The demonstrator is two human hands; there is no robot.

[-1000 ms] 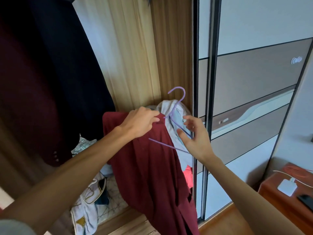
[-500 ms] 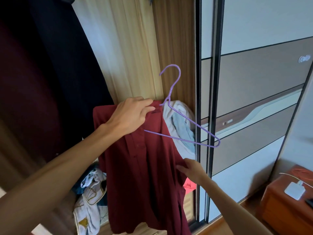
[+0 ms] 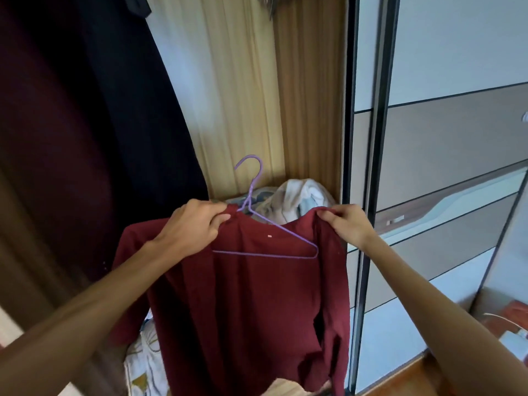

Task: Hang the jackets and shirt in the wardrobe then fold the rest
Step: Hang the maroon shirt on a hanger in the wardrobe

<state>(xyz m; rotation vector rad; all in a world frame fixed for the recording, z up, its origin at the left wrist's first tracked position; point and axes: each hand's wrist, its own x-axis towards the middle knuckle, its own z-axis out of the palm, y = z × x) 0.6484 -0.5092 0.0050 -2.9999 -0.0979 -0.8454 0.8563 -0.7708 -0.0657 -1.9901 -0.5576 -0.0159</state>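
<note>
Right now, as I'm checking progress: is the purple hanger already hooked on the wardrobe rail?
No, the hanger has its hook free in the air, while left hand and right hand grip the shirt.

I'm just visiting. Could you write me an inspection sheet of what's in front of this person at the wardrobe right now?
Surface: no table seen; wooden floor at lower right.
Job's things: maroon shirt held up and spread; purple hanger at its collar, hook free, not on a rail.
Clutter: pale clothes heaped behind the shirt; patterned cloth below left.
Hands: left hand grips the collar beside the hanger's neck; right hand pinches the other shoulder with its fingers.
Cables: white cable at the lower right edge.
Surroundings: dark garments hanging left; sliding door right.
</note>
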